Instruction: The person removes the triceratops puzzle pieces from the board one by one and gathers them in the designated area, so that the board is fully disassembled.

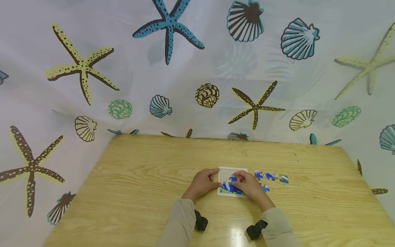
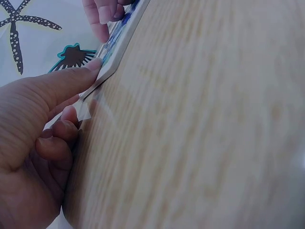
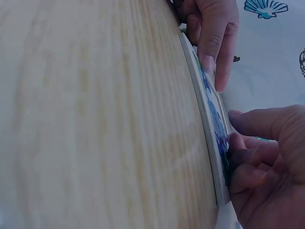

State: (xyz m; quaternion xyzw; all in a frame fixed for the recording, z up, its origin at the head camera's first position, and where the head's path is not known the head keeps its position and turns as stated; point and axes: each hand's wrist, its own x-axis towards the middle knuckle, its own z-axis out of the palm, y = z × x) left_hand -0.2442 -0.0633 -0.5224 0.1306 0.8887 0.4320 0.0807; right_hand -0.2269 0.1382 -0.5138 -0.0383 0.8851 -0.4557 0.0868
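A white-bordered jigsaw tray (image 1: 232,168) lies on the table, its lower part filled with blue and green pieces (image 1: 234,188). My left hand (image 1: 203,182) holds the tray's left side, index finger at the upper corner and thumb lower down. The left wrist view shows that thumb (image 2: 90,69) on the pale border. Over the tray's right half, my right hand (image 1: 249,185) has thumb and index finger around a blue puzzle piece (image 1: 232,178). In the right wrist view the right fingers (image 3: 248,160) are bent against the tray's face; the piece itself is mostly hidden there.
Several loose puzzle pieces lie right of the tray: a purple-blue one (image 1: 258,175), a blue one (image 1: 271,176), a green-grey one (image 1: 284,179), and another partly behind the right hand (image 1: 264,187). A shell-and-starfish curtain (image 1: 185,75) surrounds the wooden table (image 1: 148,171).
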